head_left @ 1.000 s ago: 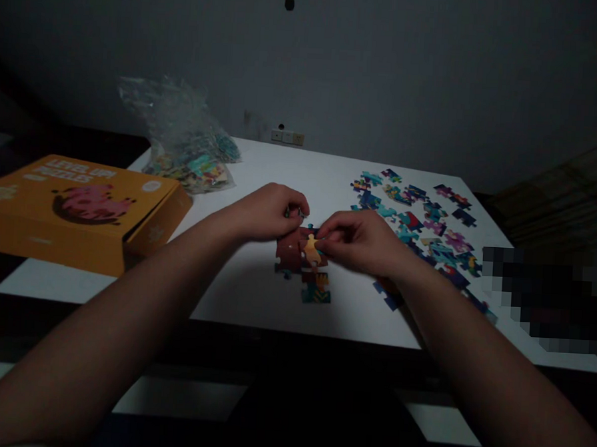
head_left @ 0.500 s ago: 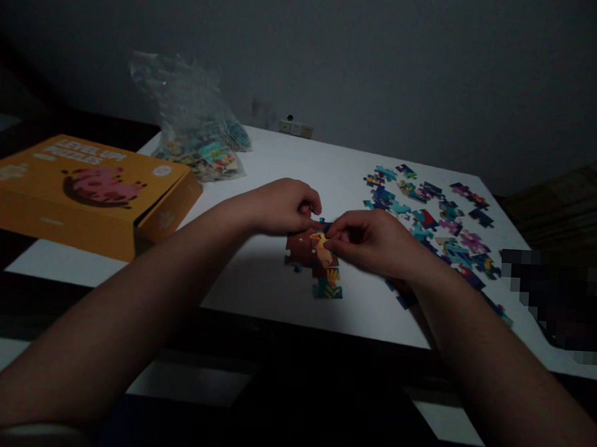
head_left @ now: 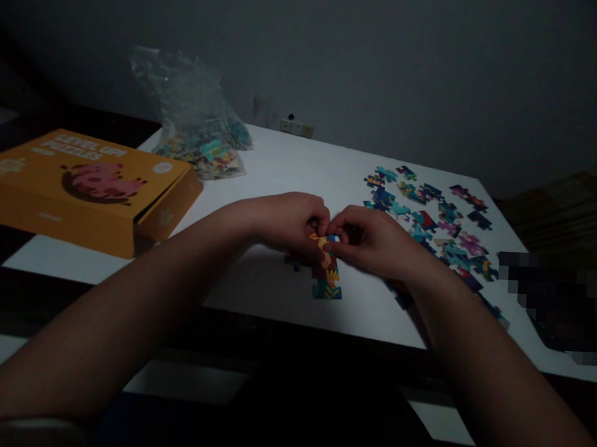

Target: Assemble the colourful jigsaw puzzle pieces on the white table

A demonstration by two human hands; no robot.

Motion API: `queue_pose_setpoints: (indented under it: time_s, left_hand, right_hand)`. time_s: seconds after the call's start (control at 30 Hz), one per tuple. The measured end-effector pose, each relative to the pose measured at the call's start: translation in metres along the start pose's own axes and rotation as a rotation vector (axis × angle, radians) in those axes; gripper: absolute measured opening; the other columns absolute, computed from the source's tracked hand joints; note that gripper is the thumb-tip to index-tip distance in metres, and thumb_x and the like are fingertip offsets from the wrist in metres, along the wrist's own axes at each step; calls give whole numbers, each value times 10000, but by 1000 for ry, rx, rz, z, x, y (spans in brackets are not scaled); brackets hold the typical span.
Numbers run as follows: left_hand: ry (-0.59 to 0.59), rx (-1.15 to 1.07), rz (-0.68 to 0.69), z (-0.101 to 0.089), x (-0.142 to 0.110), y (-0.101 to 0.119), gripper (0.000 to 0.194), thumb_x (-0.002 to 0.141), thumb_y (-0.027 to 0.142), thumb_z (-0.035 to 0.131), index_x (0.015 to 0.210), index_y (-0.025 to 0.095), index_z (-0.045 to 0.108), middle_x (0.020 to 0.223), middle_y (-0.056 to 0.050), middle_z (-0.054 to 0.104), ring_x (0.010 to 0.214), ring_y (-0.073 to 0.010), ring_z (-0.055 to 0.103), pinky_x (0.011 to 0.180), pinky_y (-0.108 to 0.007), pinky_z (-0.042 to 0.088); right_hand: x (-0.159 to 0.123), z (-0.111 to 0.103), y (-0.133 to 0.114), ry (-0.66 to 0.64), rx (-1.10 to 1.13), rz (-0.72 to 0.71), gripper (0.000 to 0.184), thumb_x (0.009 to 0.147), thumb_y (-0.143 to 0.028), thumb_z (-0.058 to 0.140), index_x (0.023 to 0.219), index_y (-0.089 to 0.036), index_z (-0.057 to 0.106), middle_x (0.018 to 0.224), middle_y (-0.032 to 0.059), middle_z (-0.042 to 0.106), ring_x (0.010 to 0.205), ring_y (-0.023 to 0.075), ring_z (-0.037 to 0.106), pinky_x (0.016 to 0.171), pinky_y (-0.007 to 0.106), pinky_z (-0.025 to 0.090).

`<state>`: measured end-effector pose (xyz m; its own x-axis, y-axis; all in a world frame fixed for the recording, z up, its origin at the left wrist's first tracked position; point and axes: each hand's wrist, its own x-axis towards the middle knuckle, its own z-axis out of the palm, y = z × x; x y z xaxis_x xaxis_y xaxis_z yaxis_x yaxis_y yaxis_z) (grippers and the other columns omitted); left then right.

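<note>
My left hand (head_left: pixel 291 222) and my right hand (head_left: pixel 372 241) meet fingertip to fingertip over a small joined cluster of puzzle pieces (head_left: pixel 327 284) on the white table (head_left: pixel 281 176). Between the fingertips shows a small puzzle piece (head_left: pixel 326 239) with orange and blue on it, pinched from both sides. The hands cover most of the cluster; only its lower pieces, with yellow and teal patterns, stick out below them.
Several loose puzzle pieces (head_left: pixel 433 217) lie spread over the table's right side. A clear plastic bag of pieces (head_left: pixel 198 128) stands at the back left. An orange puzzle box (head_left: pixel 85 189) rests at the left edge. The room is dim.
My left hand has slid right and down onto the cluster, meeting my right hand. The brown pieces seen before are now covered by both hands.
</note>
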<state>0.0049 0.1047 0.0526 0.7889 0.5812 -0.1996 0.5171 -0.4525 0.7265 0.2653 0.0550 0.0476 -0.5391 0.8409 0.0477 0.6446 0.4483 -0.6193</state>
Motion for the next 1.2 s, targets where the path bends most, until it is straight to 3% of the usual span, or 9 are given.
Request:
queue_pose_setpoints:
  time_s: [0.1,0.23,0.47,0.8,1.0,1.2]
  left_hand:
    - [-54,-41,22,1,3,1,382,831,541,1024,869,207,843,793,-59,810,674,-192,686,638,-351,414]
    - [-126,-173,24,2,7,-3,357,848,524,1025,874,215,849,771,-57,802,657,-201,690,630,-359,418]
    - [-15,-172,-36,2,10,-9,533,757,590,1065,1063,235,812,910,-36,797,763,-213,704,695,-344,460]
    - [52,-54,51,1,10,-13,400,845,367,856,1205,202,802,1003,-53,803,852,-223,713,764,-337,502]
    - [93,2,72,1,13,-18,359,888,358,798,1211,205,822,1045,-70,805,902,-231,711,800,-338,516]
    - [88,-20,101,-2,13,-21,418,845,384,835,1223,204,818,1054,-62,790,902,-224,699,793,-332,509]
  right_hand:
    - [0,-1,-1,-6,17,33,165,962,-354,841,1071,-231,850,931,56,760,817,240,661,775,414,481]
    - [0,0,-3,0,41,71,165,910,-341,877,1020,-239,808,899,40,737,797,235,642,759,409,471]
    - [0,2,-1,-22,111,85,209,892,-368,861,1028,-236,773,925,44,759,807,234,651,745,393,475]
    - [1,5,3,-10,173,70,257,896,-410,902,1058,-248,784,908,38,734,786,224,609,726,389,475]
    - [4,6,5,-28,269,127,312,865,-423,957,1085,-255,814,843,2,683,740,200,562,673,365,442]
    - [5,6,4,-2,274,128,301,833,-389,970,1057,-253,822,903,21,750,762,199,598,689,366,462]
